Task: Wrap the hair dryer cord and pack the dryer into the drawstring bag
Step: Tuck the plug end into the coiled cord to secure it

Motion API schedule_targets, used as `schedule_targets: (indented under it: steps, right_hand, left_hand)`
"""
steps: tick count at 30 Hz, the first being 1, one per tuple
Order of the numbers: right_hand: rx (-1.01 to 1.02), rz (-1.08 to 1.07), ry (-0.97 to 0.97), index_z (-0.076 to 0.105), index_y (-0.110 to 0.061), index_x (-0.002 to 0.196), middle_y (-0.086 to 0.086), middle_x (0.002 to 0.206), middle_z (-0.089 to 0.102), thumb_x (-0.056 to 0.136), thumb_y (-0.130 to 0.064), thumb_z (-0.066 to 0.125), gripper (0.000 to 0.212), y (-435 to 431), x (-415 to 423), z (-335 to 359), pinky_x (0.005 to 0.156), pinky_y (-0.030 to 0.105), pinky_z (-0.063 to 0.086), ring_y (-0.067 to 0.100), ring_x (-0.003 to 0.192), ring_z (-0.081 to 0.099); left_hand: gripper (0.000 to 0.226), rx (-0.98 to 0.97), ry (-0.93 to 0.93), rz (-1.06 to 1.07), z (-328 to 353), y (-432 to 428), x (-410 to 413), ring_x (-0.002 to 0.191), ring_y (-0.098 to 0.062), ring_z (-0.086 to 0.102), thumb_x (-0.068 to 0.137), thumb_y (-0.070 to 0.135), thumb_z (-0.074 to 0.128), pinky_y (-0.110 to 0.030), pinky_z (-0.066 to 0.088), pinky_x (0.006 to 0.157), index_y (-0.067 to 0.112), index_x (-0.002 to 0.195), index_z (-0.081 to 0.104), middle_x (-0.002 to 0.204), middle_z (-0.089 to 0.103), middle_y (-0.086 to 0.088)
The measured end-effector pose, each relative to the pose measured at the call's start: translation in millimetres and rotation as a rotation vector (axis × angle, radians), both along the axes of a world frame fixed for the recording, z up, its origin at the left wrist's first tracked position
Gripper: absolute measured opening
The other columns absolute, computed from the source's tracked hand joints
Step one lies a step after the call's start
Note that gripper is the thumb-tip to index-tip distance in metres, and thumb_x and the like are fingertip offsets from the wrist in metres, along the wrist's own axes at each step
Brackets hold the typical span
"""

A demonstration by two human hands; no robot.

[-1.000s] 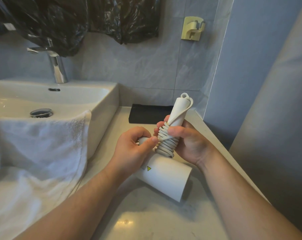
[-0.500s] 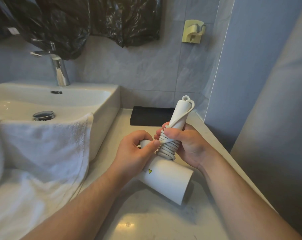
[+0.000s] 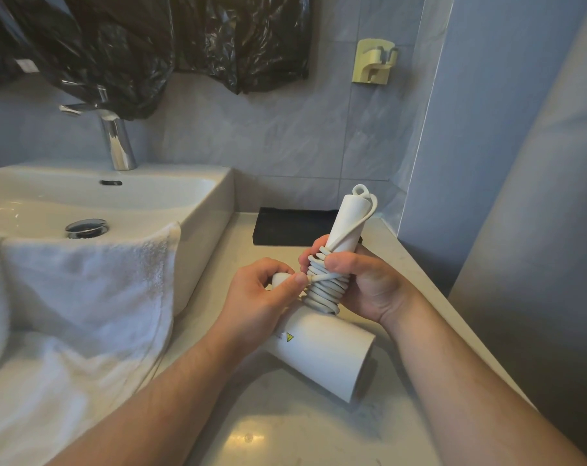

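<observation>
Bathroom countertop (image 3: 285, 432), beside sink (image 3: 214, 210): hair dryer (image 3: 322, 358) held handle-up. Right hand (image 3: 369, 290) gripping handle over coiled cord (image 3: 325, 294); left hand (image 3: 258, 301) pinching plug (image 3: 280, 279) (cord end) beside coils.

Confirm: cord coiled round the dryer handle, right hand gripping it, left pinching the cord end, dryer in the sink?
Not in the sink. Head view: dryer is over the counter, beside the sink. Cord, right hand, left hand as stated.
</observation>
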State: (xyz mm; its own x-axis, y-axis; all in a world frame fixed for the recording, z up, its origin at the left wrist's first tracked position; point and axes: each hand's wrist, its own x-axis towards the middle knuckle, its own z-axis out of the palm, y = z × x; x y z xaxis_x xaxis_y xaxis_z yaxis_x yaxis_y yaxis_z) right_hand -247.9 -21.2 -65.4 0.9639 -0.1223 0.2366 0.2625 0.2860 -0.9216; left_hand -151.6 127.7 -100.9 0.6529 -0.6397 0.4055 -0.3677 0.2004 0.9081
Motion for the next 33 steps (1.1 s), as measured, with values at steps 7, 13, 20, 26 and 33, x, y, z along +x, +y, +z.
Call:
schedule_targets:
  steps: [7,13,20,26,33]
  right_hand:
    - [0.010,-0.210,0.061,0.067,-0.007,0.102,0.014,0.099,0.066,0.057,-0.054,0.081,0.067,-4.2,-5.8,4.7,0.083,0.033,0.051,0.021,0.087,0.063]
    - [0.061,-0.398,0.178,0.059,-0.008,0.095,0.008,0.082,0.062,0.075,-0.042,0.065,0.040,-2.1,-8.3,15.1,0.069,0.031,0.051,0.018,0.072,0.066]
    - [0.148,-0.650,0.140,0.061,-0.013,0.083,0.002,0.067,0.069,0.087,-0.028,0.065,0.016,-14.6,-8.1,15.1,0.081,0.040,0.051,0.021,0.074,0.066]
    - [0.228,-0.780,0.108,0.063,-0.016,0.089,0.011,0.090,0.068,0.084,-0.031,0.070,0.017,-18.8,-3.6,12.6,0.089,0.049,0.055,0.027,0.088,0.068]
    - [0.180,-0.805,0.119,0.065,-0.018,0.086,0.000,0.080,0.070,0.085,-0.033,0.068,0.015,-12.4,-2.4,11.8,0.093,0.046,0.053,0.019,0.084,0.067]
  left_hand:
    - [0.025,-0.001,0.119,-0.108,2.5,0.8,-3.7,0.059,-0.016,0.052,0.076,0.034,0.069,-0.019,0.044,0.051,0.014,0.063,0.064,0.065,0.053,-0.004]
    - [0.039,0.020,0.183,-0.131,-1.0,-2.0,3.4,0.067,-0.016,0.051,0.067,0.050,0.067,-0.028,0.040,0.061,0.012,0.071,0.062,0.071,0.055,0.000]
    - [0.064,0.042,0.413,-0.117,-7.9,-6.0,6.7,0.088,-0.025,0.060,0.069,0.062,0.063,-0.040,0.047,0.078,0.005,0.097,0.063,0.095,0.058,-0.016]
    - [0.055,0.146,0.394,-0.123,-8.3,-7.9,9.6,0.107,-0.037,0.069,0.076,0.042,0.069,-0.057,0.049,0.101,-0.001,0.110,0.066,0.112,0.071,-0.023]
    - [0.028,0.115,0.521,-0.126,-12.5,-6.2,16.5,0.107,-0.041,0.068,0.090,0.012,0.067,-0.050,0.053,0.099,-0.008,0.110,0.068,0.112,0.071,-0.027]
